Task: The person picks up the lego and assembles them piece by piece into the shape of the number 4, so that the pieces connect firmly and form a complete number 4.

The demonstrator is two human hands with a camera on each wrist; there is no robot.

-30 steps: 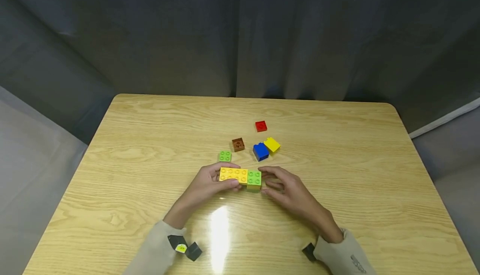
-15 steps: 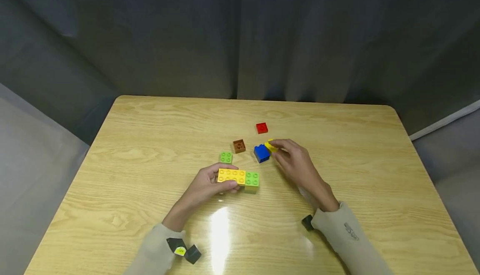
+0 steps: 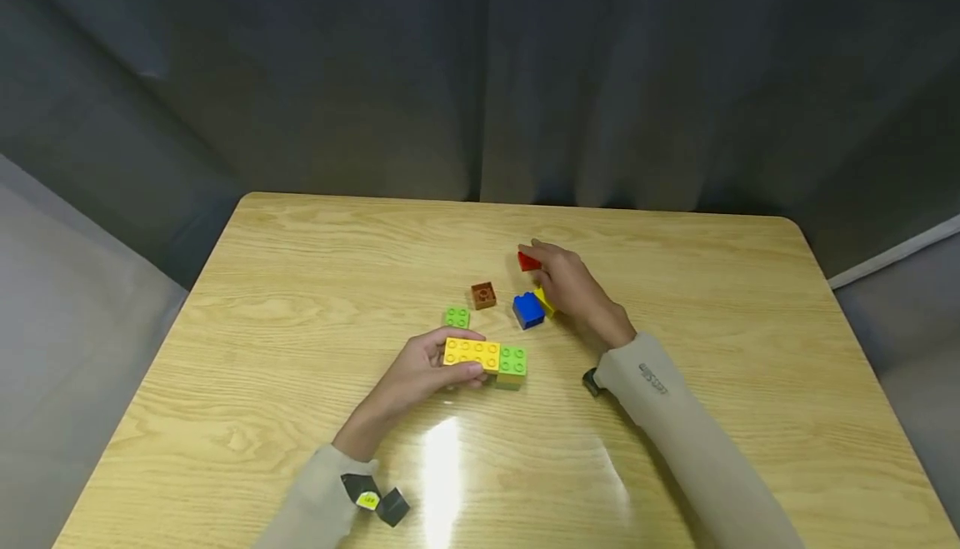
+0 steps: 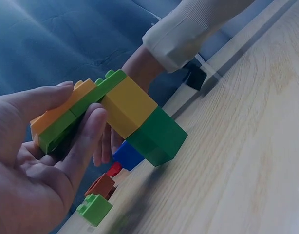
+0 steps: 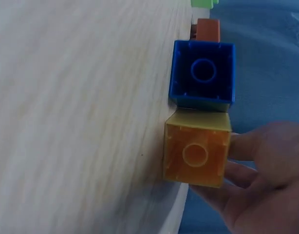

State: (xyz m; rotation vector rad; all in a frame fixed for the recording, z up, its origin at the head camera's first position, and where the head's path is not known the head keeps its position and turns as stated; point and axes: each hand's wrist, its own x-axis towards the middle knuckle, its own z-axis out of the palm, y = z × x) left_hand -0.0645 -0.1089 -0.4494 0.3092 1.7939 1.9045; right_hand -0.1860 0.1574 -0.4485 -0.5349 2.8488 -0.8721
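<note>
The brick stack (image 3: 459,349) is smooth moulded plastic with a faint sheen on its flat sides, and the red brick (image 3: 528,262), blue brick (image 3: 529,311), yellow brick (image 5: 178,156), brown brick (image 3: 483,296) and small green brick (image 3: 457,316) look like the same hard plastic. The bench (image 3: 300,266) has a wood-grain top, glossy enough to throw back a bright streak of light. Matt cloth makes up the softly folded dark curtain (image 3: 375,74) and the pale sleeves (image 3: 675,416), one finely ribbed in the left wrist view.

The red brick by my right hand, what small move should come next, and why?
I'd probably pinch the red brick with your right hand and lift: that hand reaches over it, though contact is unclear, while your left hand holds the joined bricks.
</note>
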